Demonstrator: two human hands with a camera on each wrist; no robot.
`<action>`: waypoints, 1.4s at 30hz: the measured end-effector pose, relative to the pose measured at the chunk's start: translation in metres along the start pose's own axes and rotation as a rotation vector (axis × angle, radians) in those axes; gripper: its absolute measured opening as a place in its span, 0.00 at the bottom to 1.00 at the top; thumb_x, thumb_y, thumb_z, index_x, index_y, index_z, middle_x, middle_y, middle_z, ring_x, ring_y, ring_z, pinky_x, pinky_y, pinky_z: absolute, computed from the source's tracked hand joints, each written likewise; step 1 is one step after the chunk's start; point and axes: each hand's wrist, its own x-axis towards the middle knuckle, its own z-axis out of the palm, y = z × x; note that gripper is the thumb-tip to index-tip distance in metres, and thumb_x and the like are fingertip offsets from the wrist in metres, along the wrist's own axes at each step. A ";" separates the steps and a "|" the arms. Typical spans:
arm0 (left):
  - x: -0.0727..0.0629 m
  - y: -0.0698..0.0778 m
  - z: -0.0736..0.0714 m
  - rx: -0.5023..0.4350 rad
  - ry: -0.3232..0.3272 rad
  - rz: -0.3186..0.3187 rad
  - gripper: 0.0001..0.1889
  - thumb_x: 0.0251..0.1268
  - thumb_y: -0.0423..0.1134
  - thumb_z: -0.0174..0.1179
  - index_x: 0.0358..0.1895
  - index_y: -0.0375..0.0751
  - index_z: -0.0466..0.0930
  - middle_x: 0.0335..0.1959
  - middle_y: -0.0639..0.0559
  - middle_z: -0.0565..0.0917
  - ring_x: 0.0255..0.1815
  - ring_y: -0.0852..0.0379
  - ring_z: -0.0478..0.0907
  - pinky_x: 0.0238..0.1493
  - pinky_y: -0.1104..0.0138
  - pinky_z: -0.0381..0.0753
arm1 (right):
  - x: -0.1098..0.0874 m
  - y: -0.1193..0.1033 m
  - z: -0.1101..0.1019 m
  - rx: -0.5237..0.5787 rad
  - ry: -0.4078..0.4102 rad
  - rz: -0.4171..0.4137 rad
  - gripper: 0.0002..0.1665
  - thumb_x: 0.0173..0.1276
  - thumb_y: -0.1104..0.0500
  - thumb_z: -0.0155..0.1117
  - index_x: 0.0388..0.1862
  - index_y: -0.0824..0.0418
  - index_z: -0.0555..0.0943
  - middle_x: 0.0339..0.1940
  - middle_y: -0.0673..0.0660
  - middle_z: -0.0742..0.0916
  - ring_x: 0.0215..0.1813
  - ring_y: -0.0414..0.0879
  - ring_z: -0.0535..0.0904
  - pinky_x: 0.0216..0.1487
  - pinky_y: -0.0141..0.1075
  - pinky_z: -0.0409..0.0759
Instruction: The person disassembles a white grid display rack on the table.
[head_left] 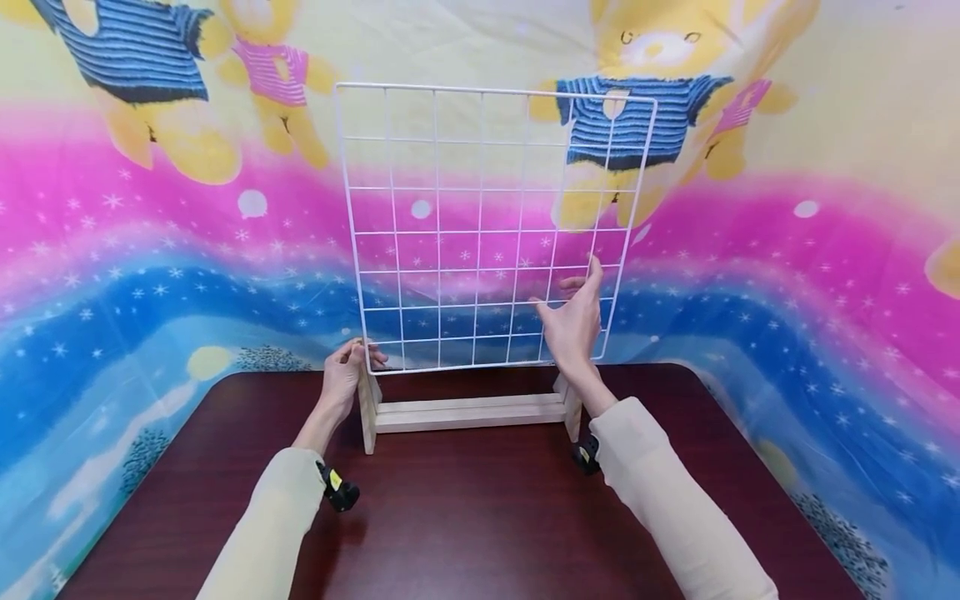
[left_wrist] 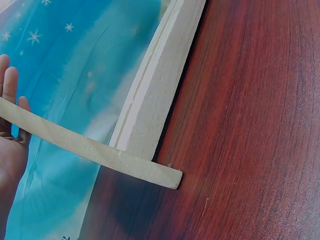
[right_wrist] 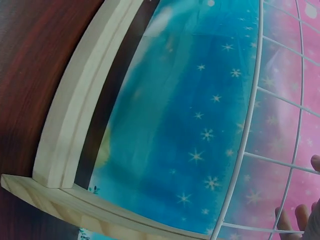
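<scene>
A white wire grid panel [head_left: 457, 232] stands upright above a pale wooden stand [head_left: 471, 414], its lower corners close to the tops of the two end pieces. My left hand [head_left: 345, 377] holds the left end piece near its top, at the panel's lower left corner. In the left wrist view, fingers [left_wrist: 10, 82] show beyond that wooden end piece [left_wrist: 95, 150]. My right hand [head_left: 573, 325] is at the panel's lower right, thumb and fingers spread. The right wrist view shows its fingertips [right_wrist: 301, 216] beside the wires [right_wrist: 270, 159], above the right end piece [right_wrist: 115, 212].
The stand is on a dark red-brown table [head_left: 465, 508]. A cloth backdrop [head_left: 247, 225] with bears and snowflakes hangs behind the table and around its sides. Black wrist cameras [head_left: 341, 492] are strapped at both cuffs.
</scene>
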 end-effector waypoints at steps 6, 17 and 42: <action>0.000 0.001 0.002 0.002 0.023 -0.014 0.13 0.69 0.47 0.57 0.37 0.42 0.84 0.28 0.43 0.86 0.30 0.46 0.84 0.37 0.65 0.82 | -0.008 0.009 -0.005 -0.038 -0.006 -0.005 0.59 0.52 0.54 0.79 0.76 0.53 0.52 0.44 0.54 0.79 0.44 0.53 0.78 0.35 0.42 0.74; -0.001 0.001 0.002 -0.007 0.058 -0.019 0.12 0.74 0.38 0.52 0.39 0.32 0.80 0.23 0.50 0.85 0.27 0.57 0.82 0.35 0.68 0.81 | -0.022 0.023 -0.015 -0.072 -0.031 0.004 0.60 0.51 0.52 0.80 0.75 0.53 0.53 0.43 0.53 0.81 0.42 0.53 0.78 0.35 0.44 0.74; -0.003 0.003 0.005 -0.005 0.049 -0.012 0.13 0.75 0.34 0.49 0.36 0.36 0.82 0.24 0.40 0.84 0.25 0.49 0.81 0.37 0.61 0.83 | -0.034 0.048 -0.048 -0.147 -0.105 0.007 0.59 0.48 0.56 0.82 0.73 0.52 0.54 0.41 0.54 0.82 0.39 0.48 0.80 0.30 0.46 0.75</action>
